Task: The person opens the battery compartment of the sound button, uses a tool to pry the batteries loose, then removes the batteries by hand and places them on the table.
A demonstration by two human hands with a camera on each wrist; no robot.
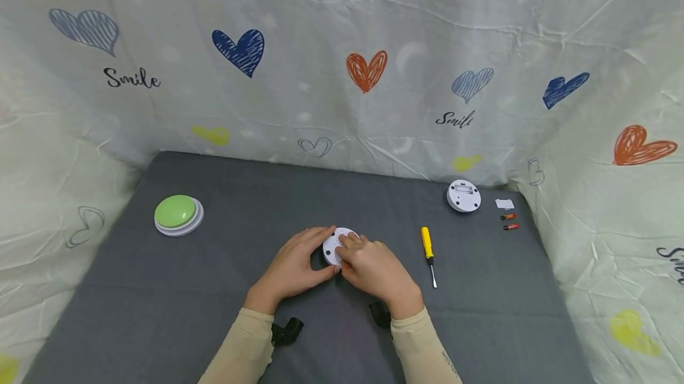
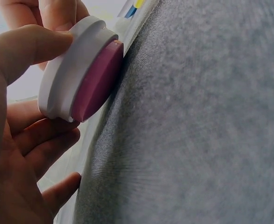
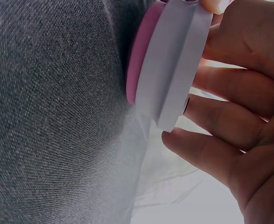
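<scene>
White-pink button point(image 2: 67, 74) held face-down by left fingers point(image 2: 43, 133)

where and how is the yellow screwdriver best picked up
Probably by the yellow handle, pinched from above across its width with the right hand: the screwdriver lies flat on the grey cloth, and its handle is thicker than the metal shaft.

From the table's point(image 1: 149, 301) centre, I saw a green button point(image 1: 175, 212) near nine o'clock, a yellow-handled screwdriver point(image 1: 427, 244) near three. A white disc point(image 1: 464, 201) and two batteries point(image 1: 508, 216) lay toward two; heart-printed cloth point(image 1: 304, 75) hung at twelve.
</scene>
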